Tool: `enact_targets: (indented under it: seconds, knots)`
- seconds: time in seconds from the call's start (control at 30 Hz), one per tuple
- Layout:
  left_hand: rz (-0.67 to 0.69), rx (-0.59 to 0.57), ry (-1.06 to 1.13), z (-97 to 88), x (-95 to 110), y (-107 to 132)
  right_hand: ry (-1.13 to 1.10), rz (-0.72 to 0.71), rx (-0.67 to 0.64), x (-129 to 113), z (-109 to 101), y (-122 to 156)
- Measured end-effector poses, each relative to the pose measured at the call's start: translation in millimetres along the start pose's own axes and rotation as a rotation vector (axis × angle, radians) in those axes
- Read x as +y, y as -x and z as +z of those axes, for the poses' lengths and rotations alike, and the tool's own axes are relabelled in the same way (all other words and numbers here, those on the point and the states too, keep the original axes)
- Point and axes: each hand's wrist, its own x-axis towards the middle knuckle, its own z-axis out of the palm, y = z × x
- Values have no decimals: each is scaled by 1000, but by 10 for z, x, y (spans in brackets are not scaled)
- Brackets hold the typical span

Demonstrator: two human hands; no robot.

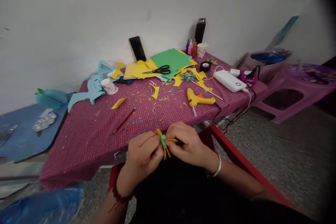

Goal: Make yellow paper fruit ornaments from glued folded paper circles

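My left hand (143, 154) and my right hand (187, 143) meet at the near edge of the table (86, 140), both pinched on a small paper craft (164, 142) of yellow strips bound by a green band. The yellow strips fan out above and below the fingers. A silver bangle circles my right wrist and a red thread my left. The craft hangs just off the table's front edge, above my lap.
On the pink checked cloth lie a yellow glue gun (198, 98), black scissors (159, 70) on yellow and green paper sheets (170, 59), a red pencil (124, 119), a paper cup (109, 86), a white power bank (229, 79), tape, glue bottles and paper scraps. A purple stool (294, 91) stands right.
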Motion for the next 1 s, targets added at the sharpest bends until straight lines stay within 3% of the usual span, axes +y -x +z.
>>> enact_targets:
  seconds: [0.1,0.3,0.5,0.57,0.67,0.77,0.87,1.0]
  knots:
    - [28,63,-48,40,-12,-2,-2,-9,37,19,4,-8]
    - [-210,11,274,67,-34,-17,-277,143,83,91,-39,-5]
    - [-45,68,87,162,-69,70,-243,169,146,87,37,-23]
    - [-61,75,74,180,-76,78,-230,177,152,88,59,-31]
    - [-298,37,260,175,-80,46,-272,231,144,107,64,-36]
    - [-559,-99,498,158,-89,6,-289,287,140,129,51,-31]
    - [-651,-183,573,150,-106,-2,-311,328,129,147,40,-12]
    - [-708,-130,577,142,-119,13,-404,397,21,188,54,15]
